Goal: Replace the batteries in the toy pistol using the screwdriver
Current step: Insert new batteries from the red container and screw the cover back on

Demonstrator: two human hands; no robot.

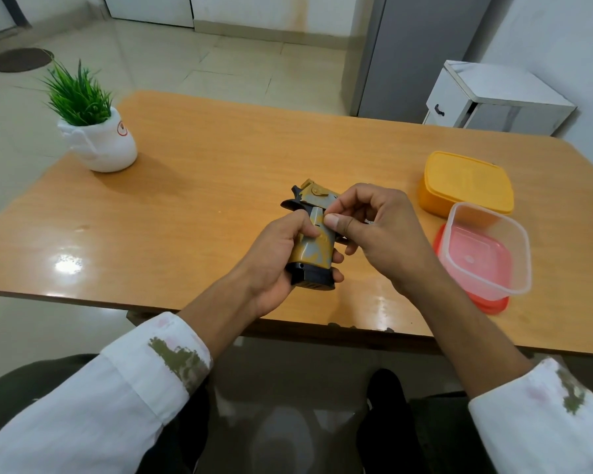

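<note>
A yellow and grey toy pistol with a black base is held above the middle of the wooden table. My left hand grips its handle from the left, fingers wrapped under the black base. My right hand is at the upper part of the handle, thumb and forefinger pinched together against the pistol's side. A small metallic bit shows behind the right fingers; what it is I cannot tell. No screwdriver or batteries are clearly visible.
A yellow lidded box stands at the right, with a clear plastic container resting on a red lid just in front of it. A white pot with a green plant stands at the far left. A white cabinet is beyond the table.
</note>
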